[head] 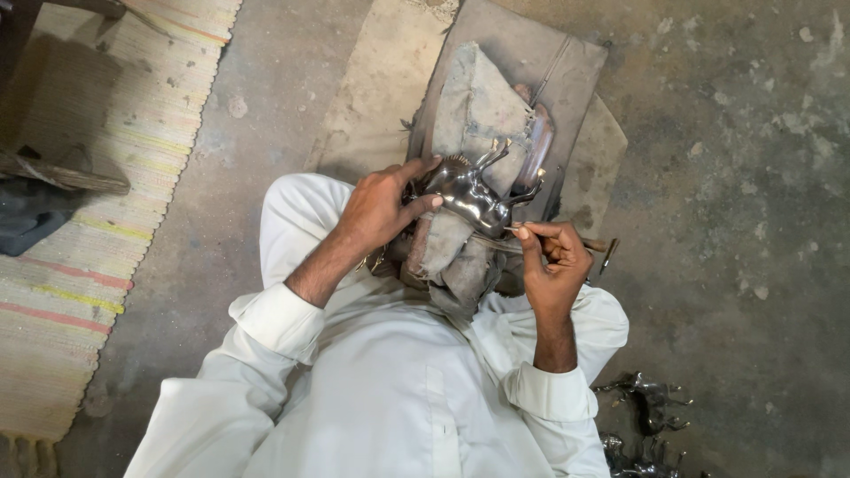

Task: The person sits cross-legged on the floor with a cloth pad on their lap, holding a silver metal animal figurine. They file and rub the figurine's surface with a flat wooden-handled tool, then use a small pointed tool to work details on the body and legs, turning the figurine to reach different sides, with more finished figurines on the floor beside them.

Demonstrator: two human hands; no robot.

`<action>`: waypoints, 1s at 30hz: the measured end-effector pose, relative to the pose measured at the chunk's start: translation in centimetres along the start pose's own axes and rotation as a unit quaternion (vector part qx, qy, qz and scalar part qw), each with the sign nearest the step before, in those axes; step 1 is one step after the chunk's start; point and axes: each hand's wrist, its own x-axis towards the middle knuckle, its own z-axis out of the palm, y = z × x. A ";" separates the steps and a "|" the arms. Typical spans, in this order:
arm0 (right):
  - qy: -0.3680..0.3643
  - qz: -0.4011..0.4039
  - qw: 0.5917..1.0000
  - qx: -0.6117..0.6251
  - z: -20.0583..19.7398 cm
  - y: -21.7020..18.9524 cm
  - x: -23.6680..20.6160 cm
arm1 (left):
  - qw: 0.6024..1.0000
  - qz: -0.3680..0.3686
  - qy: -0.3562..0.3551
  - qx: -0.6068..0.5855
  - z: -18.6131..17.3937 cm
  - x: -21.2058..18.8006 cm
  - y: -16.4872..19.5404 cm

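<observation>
Left hand grips a shiny metal animal figurine, pressed against a grey padded block at centre. Right hand is closed around a thin tool, tip touching the figurine's near right side. More figurines lie near right on the floor.

We see a bare concrete floor, grey, stained and pitted with pale specks. On our left lies a woven striped rug in cream with yellow, red and green bands, its edge running diagonally. A dark wooden piece of furniture sits at the rug's far left, only partly in view, with a dark cloth beside it. A flat, dusty brown mat covers the floor at top centre. The light is soft and even.
</observation>
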 end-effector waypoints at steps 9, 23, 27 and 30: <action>0.010 -0.027 1.000 -0.005 0.0 1.0 -0.7 | 1.000 -0.014 -0.012 -0.008 -0.1 0.4 -0.1; -0.035 -0.169 0.982 -0.080 0.0 0.3 -0.9 | 0.998 -0.055 -0.037 -0.003 -0.6 0.5 0.6; -0.015 -0.126 0.987 -0.099 0.1 -0.1 -1.0 | 0.999 -0.040 -0.023 -0.009 -0.6 0.4 0.5; 0.039 -0.002 0.998 -0.056 0.6 0.0 -0.6 | 0.999 -0.033 -0.014 -0.014 -0.4 0.3 0.5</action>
